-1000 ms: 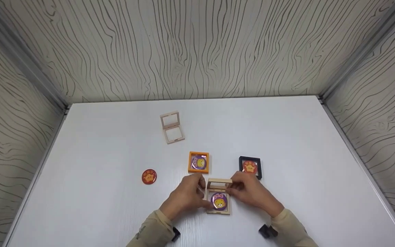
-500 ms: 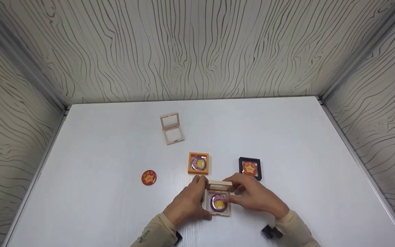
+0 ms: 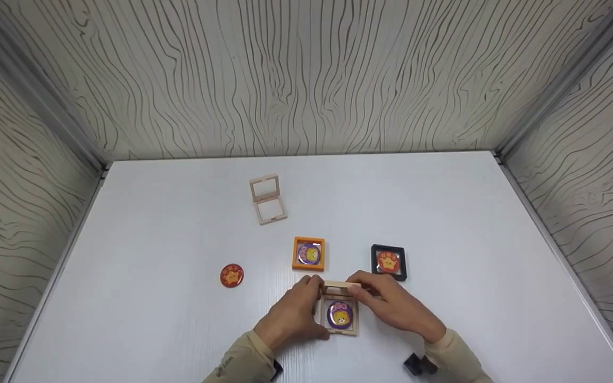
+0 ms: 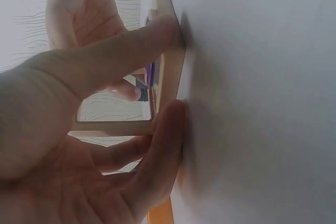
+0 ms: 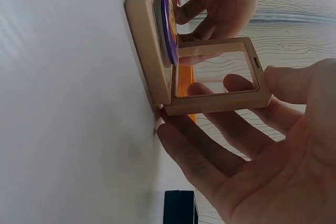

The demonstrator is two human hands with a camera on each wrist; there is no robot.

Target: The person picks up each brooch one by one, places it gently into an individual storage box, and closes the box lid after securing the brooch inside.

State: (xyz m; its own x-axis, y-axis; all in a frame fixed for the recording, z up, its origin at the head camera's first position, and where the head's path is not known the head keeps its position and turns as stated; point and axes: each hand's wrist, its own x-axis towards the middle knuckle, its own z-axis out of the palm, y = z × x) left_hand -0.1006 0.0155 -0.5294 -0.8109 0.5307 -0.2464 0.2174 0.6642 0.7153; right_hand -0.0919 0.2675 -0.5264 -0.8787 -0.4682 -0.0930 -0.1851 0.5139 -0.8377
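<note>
Grain-patterned wall panels (image 3: pixel 306 80) rise behind and along both sides of your white desk (image 3: pixel 125 229). You're in tan sleeves (image 3: pixel 458 357); print on the left one too small to read.

Your left hand (image 3: pixel 291 309): curled on the base of the beige case (image 3: pixel 340 333), thumb at the front edge, fingers round the back left corner, parted only by the base's depth. Your right hand (image 3: pixel 401 304): pinching the case's raised lid (image 5: pixel 218 103), thumb on the free edge, fingers behind it, gap about the lid's thickness.

Case position: near side of the desk, between your hands, base down, lid up at the far hinge.

Second beige case (image 3: pixel 267 198): unfolded, out past everything else, left of centre. Can't tell if its lid lies fully flat.

Black frame (image 3: pixel 404 261) sits just beyond your right hand, orange frame (image 3: pixel 308 268) just beyond your left fingertips. Black block (image 3: pixel 421 365) at your right wrist, another partly hidden at the left.

Badges, smallest: purple bear badge (image 3: pixel 340 315) face up in your case's base; another purple one (image 3: pixel 309 254) in orange; red star badge (image 3: pixel 389 261) in black; loose red star badge (image 3: pixel 231 275) on the desk, well left of your left hand.
</note>
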